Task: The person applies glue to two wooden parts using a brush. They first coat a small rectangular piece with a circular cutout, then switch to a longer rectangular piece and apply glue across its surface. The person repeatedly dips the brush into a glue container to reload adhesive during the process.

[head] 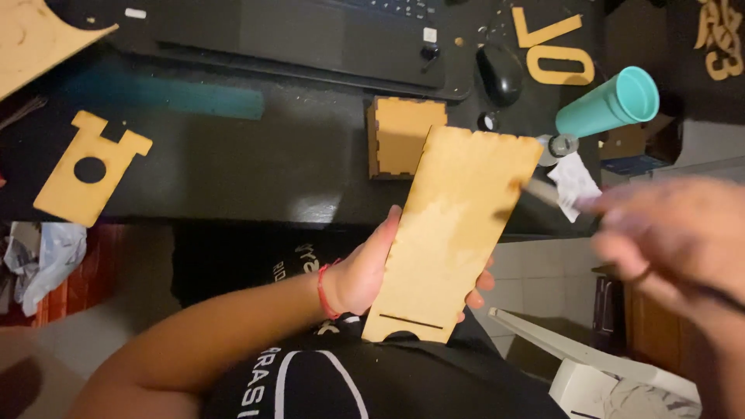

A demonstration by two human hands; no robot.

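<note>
Blurred beside the wooden panel, our right hand pinches a thin brush; our left hand grips the panel from beneath, tilted for access, before the desk.

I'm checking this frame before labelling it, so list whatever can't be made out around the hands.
Head view only:
- Right hand: motion-blurred; its grip and the thin pale tool it holds are unclear.
- Left hand: fingers mostly hidden behind the long notched plywood panel.
- Small finger-jointed wooden box: lower right corner covered by that panel.
- Black laptop: cut off by the top edge.
</note>
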